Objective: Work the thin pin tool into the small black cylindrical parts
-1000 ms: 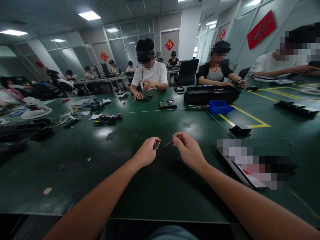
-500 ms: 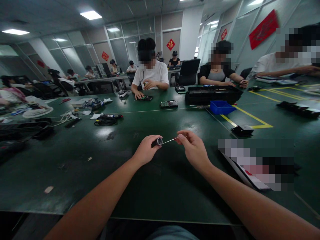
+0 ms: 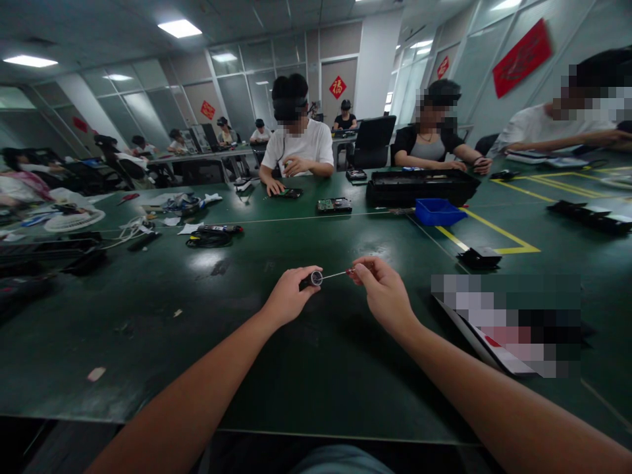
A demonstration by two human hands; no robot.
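Note:
My left hand [image 3: 290, 295] is closed around a small black cylinder with a silver end [image 3: 313, 279], held just above the green table [image 3: 276, 368]. My right hand [image 3: 382, 289] pinches a thin screwdriver with a red grip [image 3: 340, 273]. Its metal shaft points left and its tip meets the cylinder's silver end. Both hands hover near the table's middle, a little apart from each other.
A flat packet [image 3: 494, 352] lies right of my right hand. Farther off are a small black box [image 3: 478, 257], a blue bin [image 3: 436, 212], a long black tray [image 3: 419, 185], a circuit board [image 3: 334, 205] and coiled cables [image 3: 210, 237]. Several people sit across the table.
My left hand turned the cylinder so its silver end faces the right hand. The screwdriver levelled out and its tip came up to that end. Both hands rose slightly.

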